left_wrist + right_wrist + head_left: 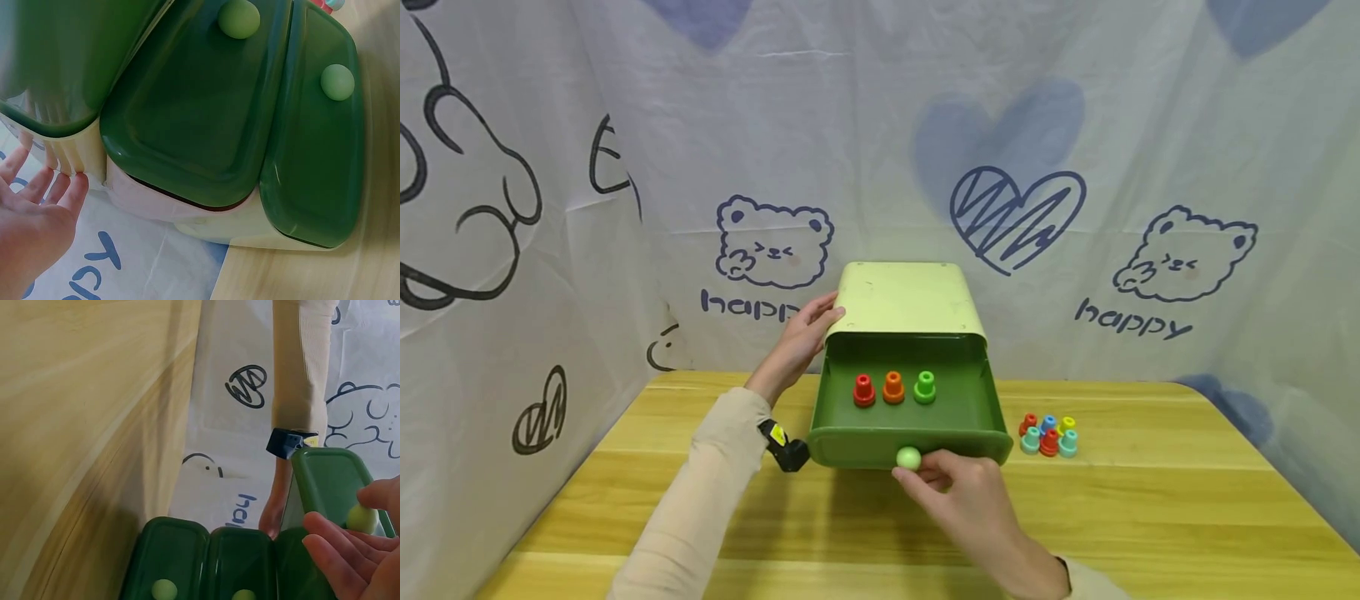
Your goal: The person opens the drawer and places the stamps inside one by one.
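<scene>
Wooden table (1150, 508), white cloth backdrop (880, 125) — bears, hearts, "happy"

Open drawer (910, 417), 3 pegs (892, 388) inside

Left hand (34, 215) fingertips touch pale cabinet (69, 150) beside green drawers (194, 119).

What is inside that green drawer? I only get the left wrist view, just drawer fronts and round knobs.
Observer: The head view shows the open drawer holding a red peg, an orange peg and a green peg.
Operator: Where is the other hand?
Observer: The right hand pinches the drawer's pale knob.
Operator: Any more pegs?
Observer: Yes, a peg cluster stands on the table, right of the drawer.
</scene>
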Demonstrator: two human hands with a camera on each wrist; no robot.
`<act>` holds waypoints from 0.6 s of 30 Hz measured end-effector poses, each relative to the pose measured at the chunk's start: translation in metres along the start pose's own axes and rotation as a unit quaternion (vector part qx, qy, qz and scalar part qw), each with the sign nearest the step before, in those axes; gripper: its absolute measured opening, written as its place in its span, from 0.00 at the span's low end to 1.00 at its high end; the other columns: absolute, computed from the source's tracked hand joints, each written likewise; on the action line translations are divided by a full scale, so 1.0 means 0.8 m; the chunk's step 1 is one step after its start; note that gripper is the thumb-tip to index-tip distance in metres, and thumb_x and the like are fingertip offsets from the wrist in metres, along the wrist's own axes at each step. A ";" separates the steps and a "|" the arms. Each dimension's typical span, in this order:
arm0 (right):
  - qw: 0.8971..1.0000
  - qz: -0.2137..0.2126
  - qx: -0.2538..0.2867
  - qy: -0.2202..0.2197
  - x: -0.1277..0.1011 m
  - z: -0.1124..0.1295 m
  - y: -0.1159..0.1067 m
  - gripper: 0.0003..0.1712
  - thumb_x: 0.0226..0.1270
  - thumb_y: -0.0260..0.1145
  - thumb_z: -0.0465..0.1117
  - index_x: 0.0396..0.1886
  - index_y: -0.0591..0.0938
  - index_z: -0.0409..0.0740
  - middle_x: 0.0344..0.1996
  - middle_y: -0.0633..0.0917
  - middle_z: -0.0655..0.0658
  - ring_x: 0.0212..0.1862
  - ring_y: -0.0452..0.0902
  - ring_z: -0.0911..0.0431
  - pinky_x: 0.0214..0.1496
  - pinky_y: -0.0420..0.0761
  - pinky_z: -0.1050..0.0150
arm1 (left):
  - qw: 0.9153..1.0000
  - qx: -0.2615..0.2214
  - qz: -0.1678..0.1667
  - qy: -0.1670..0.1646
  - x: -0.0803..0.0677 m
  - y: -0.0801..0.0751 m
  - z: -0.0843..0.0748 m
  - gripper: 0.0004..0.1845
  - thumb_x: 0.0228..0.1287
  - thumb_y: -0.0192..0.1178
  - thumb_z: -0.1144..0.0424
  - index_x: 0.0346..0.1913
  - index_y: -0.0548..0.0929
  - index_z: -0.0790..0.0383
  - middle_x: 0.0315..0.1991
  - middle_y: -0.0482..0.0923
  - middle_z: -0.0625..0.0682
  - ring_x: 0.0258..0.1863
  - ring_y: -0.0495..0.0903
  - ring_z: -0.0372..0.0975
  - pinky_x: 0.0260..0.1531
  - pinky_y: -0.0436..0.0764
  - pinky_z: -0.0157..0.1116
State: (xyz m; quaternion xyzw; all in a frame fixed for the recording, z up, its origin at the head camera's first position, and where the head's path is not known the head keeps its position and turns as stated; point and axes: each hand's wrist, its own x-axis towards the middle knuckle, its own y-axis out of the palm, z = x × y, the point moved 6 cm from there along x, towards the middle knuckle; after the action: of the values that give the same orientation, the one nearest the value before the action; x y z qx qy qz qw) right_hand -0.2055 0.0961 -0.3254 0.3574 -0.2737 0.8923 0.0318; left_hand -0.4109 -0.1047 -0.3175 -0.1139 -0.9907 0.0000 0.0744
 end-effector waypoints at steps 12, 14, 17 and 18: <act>0.996 -0.045 -0.034 -0.064 0.016 0.012 -0.012 0.09 0.49 0.78 0.34 0.19 0.84 0.42 0.17 0.84 0.53 0.20 0.76 0.70 0.21 0.76 0.78 | 1.000 0.003 -0.003 0.001 0.000 0.002 -0.004 0.31 0.73 0.52 0.57 0.74 0.58 0.59 0.72 0.56 0.58 0.69 0.58 0.49 0.68 0.57 0.52; 0.997 -0.038 -0.035 -0.051 0.022 0.011 -0.013 0.09 0.50 0.77 0.35 0.19 0.84 0.42 0.17 0.84 0.52 0.20 0.76 0.70 0.22 0.77 0.78 | 1.000 0.001 -0.003 0.001 0.000 0.001 -0.004 0.31 0.73 0.52 0.57 0.74 0.58 0.59 0.73 0.56 0.58 0.69 0.59 0.49 0.68 0.59 0.51; 0.999 -0.020 -0.037 -0.018 0.028 0.007 -0.012 0.08 0.51 0.76 0.35 0.19 0.84 0.41 0.17 0.84 0.52 0.20 0.77 0.70 0.22 0.77 0.77 | 1.000 -0.003 -0.001 -0.003 -0.001 0.002 -0.003 0.31 0.73 0.52 0.57 0.74 0.58 0.59 0.73 0.55 0.58 0.69 0.59 0.49 0.68 0.60 0.48; 0.999 -0.014 -0.038 -0.005 0.030 0.004 -0.012 0.08 0.52 0.76 0.36 0.20 0.84 0.41 0.17 0.84 0.52 0.20 0.77 0.69 0.22 0.77 0.76 | 1.000 -0.001 -0.001 -0.004 -0.001 0.002 -0.002 0.32 0.73 0.52 0.56 0.75 0.57 0.59 0.73 0.55 0.58 0.69 0.58 0.49 0.68 0.60 0.48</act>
State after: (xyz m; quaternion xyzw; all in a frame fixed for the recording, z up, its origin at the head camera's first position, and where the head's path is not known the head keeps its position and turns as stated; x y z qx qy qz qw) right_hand -0.2184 0.0989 -0.3035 0.3644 -0.3026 0.8789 0.0565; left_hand -0.4097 -0.1031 -0.3161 -0.1132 -0.9911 -0.0008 0.0704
